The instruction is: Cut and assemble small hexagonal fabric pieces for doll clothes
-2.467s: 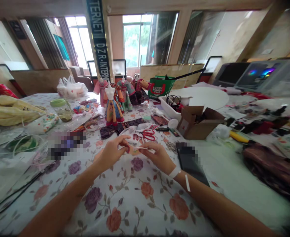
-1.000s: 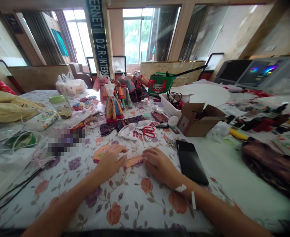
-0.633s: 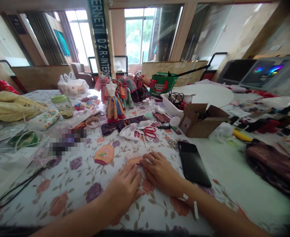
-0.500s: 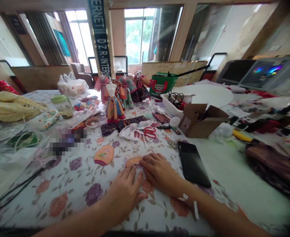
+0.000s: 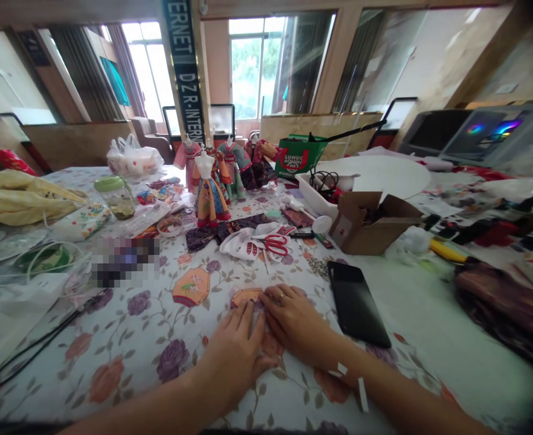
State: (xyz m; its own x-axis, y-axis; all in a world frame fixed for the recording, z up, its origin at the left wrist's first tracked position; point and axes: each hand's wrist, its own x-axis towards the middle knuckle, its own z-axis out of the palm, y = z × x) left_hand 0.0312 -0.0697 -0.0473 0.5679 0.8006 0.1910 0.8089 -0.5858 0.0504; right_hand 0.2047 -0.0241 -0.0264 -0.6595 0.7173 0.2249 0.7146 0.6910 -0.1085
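Pressing flat on the table (image 5: pixel 125 362), we had both hands laid open, fingers stretched out and grasping nothing. Our left hand (image 5: pixel 237 356) lay palm down, its fingertips on the near edge of the orange patch (image 5: pixel 245 295). Our right hand (image 5: pixel 296 323) lay just beside it, a ring on one finger, its fingertips on the patch's right corner. The two hands sat side by side, close together. The patch lay flat on the table straight ahead of us, partly hidden by our fingers. A second patch (image 5: pixel 191 286), orange too, lay near on the left, clear of both hands. A dark phone (image 5: pixel 357 302) rested just right of our right hand. Farther off, red scissors (image 5: pixel 272 244) lay on a white rag (image 5: pixel 242 241), and behind them a doll dress (image 5: pixel 208 196) stood upright on its form. An open box (image 5: pixel 370 223) stood right of the scissors, well apart from our hands.
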